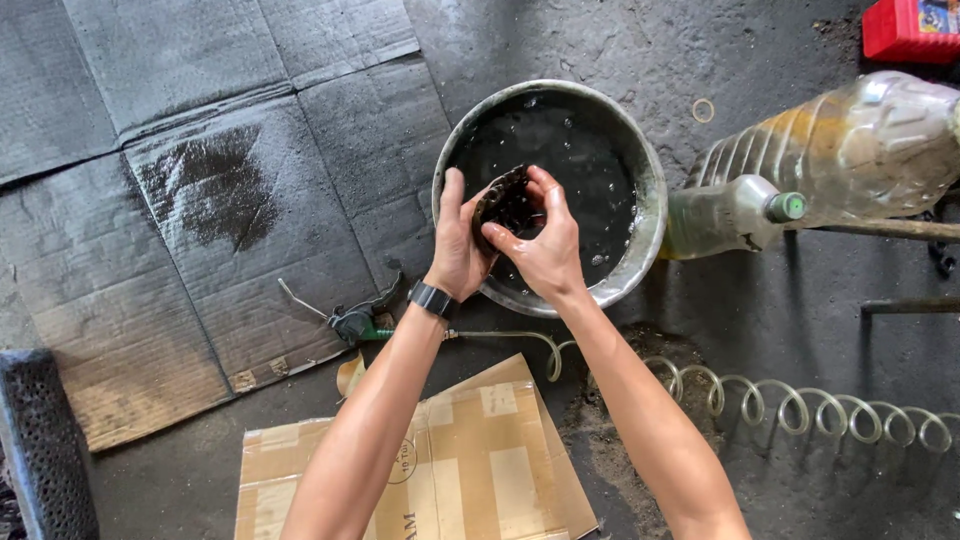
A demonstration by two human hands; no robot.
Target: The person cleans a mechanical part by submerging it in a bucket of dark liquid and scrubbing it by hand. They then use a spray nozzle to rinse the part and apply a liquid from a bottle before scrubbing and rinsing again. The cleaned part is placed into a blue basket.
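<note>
Your left hand (462, 245) and right hand (545, 250) are both closed around a small dark toothed part (505, 200), gripped between them just above the round metal basin (650, 215). Left thumb is raised along the part's edge; right fingers curl over its top. Most of the part is covered by your fingers, so its full shape cannot be made out; only a ridged, blackened rim shows. The basin sits on the floor and holds a black liquid with small bubbles; its depth cannot be told. A dark watch (433, 299) sits on your left wrist.

Right of the basin, a small plastic bottle with a green cap (735, 215) lies tilted against a large clear bottle (860, 140), whose far end is cut off at the frame edge. A red container (910, 28) is clipped at the top right corner. A coiled hose (800, 405) runs from an air gun (358, 320) near your left forearm. Flattened cardboard (200, 150), stained dark, covers the floor at left; a taped box (470, 460) lies partly hidden under your arms
</note>
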